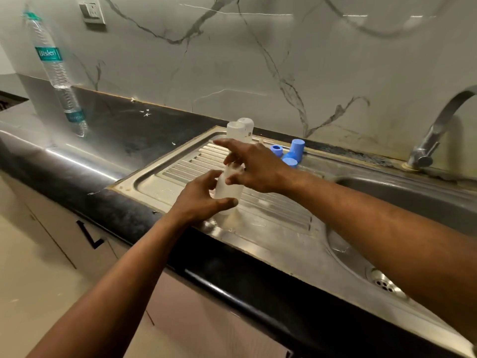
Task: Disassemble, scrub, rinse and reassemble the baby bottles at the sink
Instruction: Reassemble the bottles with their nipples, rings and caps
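Observation:
A translucent baby bottle body point(229, 188) stands upright on the ribbed steel drainboard point(271, 210). My left hand point(200, 200) curls around its lower part, thumb in front. My right hand point(254, 166) reaches across over the bottle's top; its fingers look loosely spread and touch the neck, blurred. Two more translucent bottle bodies point(240, 130) stand behind at the drainboard's far edge. Blue bottle parts lie to their right: a ring point(276, 150), a tall cap point(296, 148) and another piece point(290, 162).
The sink basin point(402, 202) with its drain point(384, 282) lies to the right, under a curved steel tap point(436, 133). A clear water bottle point(55, 68) stands at the left on the black counter point(124, 140). A marble wall rises behind.

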